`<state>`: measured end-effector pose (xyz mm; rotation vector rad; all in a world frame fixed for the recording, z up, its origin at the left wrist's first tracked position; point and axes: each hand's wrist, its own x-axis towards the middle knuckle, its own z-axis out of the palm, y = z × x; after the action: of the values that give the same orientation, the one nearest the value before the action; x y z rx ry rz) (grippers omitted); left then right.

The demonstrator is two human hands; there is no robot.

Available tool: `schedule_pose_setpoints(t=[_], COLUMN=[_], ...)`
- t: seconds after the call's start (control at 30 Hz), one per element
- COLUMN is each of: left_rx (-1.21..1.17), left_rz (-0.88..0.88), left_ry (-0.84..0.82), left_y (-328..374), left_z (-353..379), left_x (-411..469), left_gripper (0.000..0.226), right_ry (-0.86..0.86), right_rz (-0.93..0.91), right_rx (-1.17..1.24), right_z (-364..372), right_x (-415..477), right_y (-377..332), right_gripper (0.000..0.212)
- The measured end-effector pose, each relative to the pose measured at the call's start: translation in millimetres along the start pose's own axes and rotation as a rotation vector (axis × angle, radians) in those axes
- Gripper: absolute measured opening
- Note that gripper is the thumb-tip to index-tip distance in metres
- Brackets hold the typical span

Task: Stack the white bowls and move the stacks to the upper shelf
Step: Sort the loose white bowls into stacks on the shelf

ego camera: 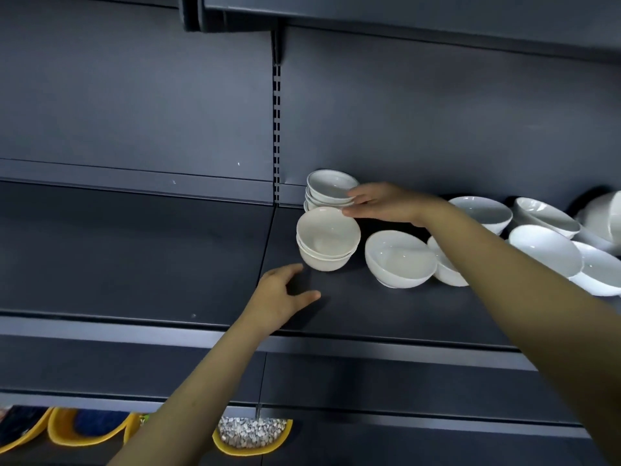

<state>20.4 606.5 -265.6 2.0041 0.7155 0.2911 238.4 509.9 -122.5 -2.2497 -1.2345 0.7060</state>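
1. Shelving first: the dark grey metal lower shelf (pixel 134 257) carries all the bowls on its right half; yellow-rimmed trays (pixel 252 438) show beneath its front edge.
2. The left hand (pixel 279 297) hovers over the shelf just beside the foot of the front stack; its grip is open, fingers spread and holding nothing, probably placed to steady or take that stack.
3. The front stack of small round white ceramic bowls (pixel 327 238) stands upright, nested; right behind it the back stack of like white bowls (pixel 331 190) stands against the rear panel.
4. The right hand (pixel 383 205) reaches across from the right, fingers nearly straight, fingertips at the back stack's rim and thumb lower; the grip is not closed round anything, seemingly to align the stack.
5. A wide shallow white ceramic bowl (pixel 400 258) sits loose just right of the stacks; more white bowls lie beyond it, some tilted, still unstacked.
6. The dark grey upper shelf (pixel 403 11) hangs overhead; no stack is visible on it.
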Motion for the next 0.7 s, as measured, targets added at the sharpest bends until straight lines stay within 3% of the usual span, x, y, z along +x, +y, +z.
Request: schedule_pose_setpoints(t=[0.07, 0.13, 0.33, 0.47, 0.7], left_rx=[0.051, 0.083, 0.03, 0.056, 0.12], left_rz=[0.032, 0.079, 0.092, 0.07, 0.069], left_ry=[-0.031, -0.099, -0.169, 0.0, 0.274], left_y=[4.7, 16.4, 55.6, 71.4, 83.1], left_z=[8.7, 22.0, 72.5, 102.4, 127.7], left_x=[-11.1, -15.7, -1.4, 18.0, 25.3], left_gripper=[0.067, 0.068, 0.096, 0.109, 0.093], right_ry=[-0.036, -0.061, -0.072, -0.052, -0.166], right_rz=[0.03, 0.078, 0.173, 0.179, 0.171], right_rx=[-0.026, -0.061, -0.107, -0.195, -0.417], right_z=[-13.3, -24.9, -50.8, -65.8, -71.0], right_x=[-12.5, -25.1, -50.8, -68.6, -72.2], right_y=[14.6, 32.2, 89.2, 119.8, 156.7], right_gripper=[0.054, 0.06, 0.072, 0.083, 0.11])
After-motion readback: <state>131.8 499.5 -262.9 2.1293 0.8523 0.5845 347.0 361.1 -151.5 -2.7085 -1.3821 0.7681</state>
